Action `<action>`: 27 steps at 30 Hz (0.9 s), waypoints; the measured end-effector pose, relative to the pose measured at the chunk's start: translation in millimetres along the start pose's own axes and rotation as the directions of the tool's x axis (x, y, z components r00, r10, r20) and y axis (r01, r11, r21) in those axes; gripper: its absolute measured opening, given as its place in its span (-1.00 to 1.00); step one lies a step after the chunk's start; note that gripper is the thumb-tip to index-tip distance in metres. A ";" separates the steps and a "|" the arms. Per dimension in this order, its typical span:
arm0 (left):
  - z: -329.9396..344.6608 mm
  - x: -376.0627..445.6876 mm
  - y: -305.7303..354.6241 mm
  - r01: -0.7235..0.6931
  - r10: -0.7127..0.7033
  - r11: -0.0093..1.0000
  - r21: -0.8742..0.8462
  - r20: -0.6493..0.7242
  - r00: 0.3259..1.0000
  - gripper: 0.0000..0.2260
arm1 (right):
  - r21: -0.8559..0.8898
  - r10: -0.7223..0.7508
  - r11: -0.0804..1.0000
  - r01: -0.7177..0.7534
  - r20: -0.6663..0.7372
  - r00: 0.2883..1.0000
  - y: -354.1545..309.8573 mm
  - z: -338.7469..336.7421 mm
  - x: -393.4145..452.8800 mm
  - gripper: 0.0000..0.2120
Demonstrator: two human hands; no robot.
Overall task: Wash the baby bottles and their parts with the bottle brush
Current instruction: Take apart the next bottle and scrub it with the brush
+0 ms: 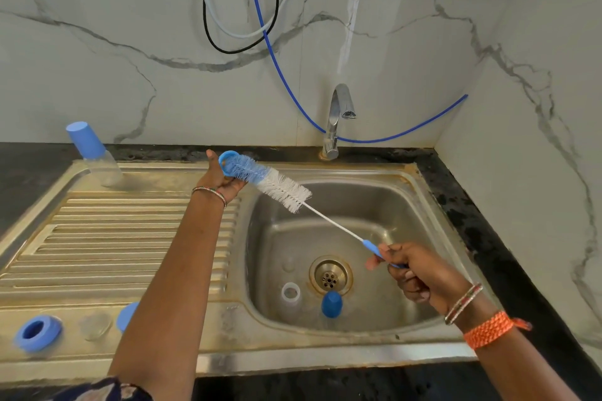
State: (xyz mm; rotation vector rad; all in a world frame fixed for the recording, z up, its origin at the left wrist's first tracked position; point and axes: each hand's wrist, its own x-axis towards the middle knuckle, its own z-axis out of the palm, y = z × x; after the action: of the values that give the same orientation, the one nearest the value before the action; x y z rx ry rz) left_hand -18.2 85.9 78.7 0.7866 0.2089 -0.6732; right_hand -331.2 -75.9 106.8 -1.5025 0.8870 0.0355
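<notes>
At frame centre, our left hand grips a blue ring; our right hand grips the brush handle. The ring is light, rigid, probably slippery: we hold its rim.

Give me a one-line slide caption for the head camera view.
Over the sink, right hand pushes bottle brush through blue ring held by left hand.

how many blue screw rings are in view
2: one ring in the left hand with the brush through it, another ring on the drainboard's near left. The arm may hide more.
</notes>
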 end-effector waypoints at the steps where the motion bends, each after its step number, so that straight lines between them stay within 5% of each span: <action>1: -2.5 1.1 0.4 -0.006 0.006 1.000 -0.005 0.000 1.000 -0.41 | -0.079 -0.117 0.990 0.113 -0.054 0.992 3.3 2.5 -2.3 -0.72; 2: -5.0 2.9 1.1 -0.012 0.012 1.000 -0.008 -0.002 1.000 -0.40 | -0.319 -0.356 0.900 0.296 -0.148 0.923 10.9 4.7 -2.7 -0.77; 4: -10.3 5.5 5.3 -0.025 0.025 1.000 -0.005 -0.039 0.999 -0.38 | -0.857 -0.818 0.391 0.334 -0.157 0.554 21.9 3.8 -4.6 -0.83; 5: -12.8 7.3 8.6 -0.029 0.029 1.000 0.004 -0.068 0.997 -0.40 | -0.940 -0.905 0.200 0.277 -0.069 0.420 24.5 2.5 -7.9 -0.80; 6: -14.7 9.1 11.3 -0.024 0.025 1.000 0.012 -0.090 0.996 -0.42 | -0.953 -0.928 0.128 0.273 -0.019 0.371 25.3 1.4 -10.6 -0.76; 11: -15.8 14.3 8.0 0.015 -0.007 0.990 0.140 -0.059 0.998 -0.40 | -0.964 -0.954 0.102 0.247 -0.025 0.297 28.9 4.2 -10.5 -0.72; 15: -15.4 18.4 0.5 -0.003 0.009 0.988 0.158 -0.039 0.999 -0.45 | -0.958 -0.944 0.153 0.243 -0.069 0.323 28.6 9.0 -11.1 -0.73; 20: -12.0 11.3 -2.4 -0.041 0.032 0.985 0.168 0.055 0.998 -0.62 | -0.972 -0.947 0.166 0.166 -0.110 0.302 23.1 9.2 -12.0 -0.93; 24: -13.6 9.0 -3.5 -0.050 0.039 0.982 0.184 0.060 0.997 -0.58 | -0.986 -0.960 0.090 0.137 -0.049 0.275 24.1 9.0 -10.3 -0.59; 27: -13.9 10.2 -4.6 -0.040 0.049 0.982 0.186 -0.041 0.998 -0.45 | -0.979 -0.970 0.127 0.157 -0.090 0.224 23.6 8.0 -10.1 -0.53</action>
State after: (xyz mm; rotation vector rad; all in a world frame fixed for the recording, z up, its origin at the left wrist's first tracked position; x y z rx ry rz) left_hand -12.2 88.6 62.1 0.9826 0.1709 -0.6388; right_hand -347.0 -61.0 91.0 -2.9716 0.6815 -1.2465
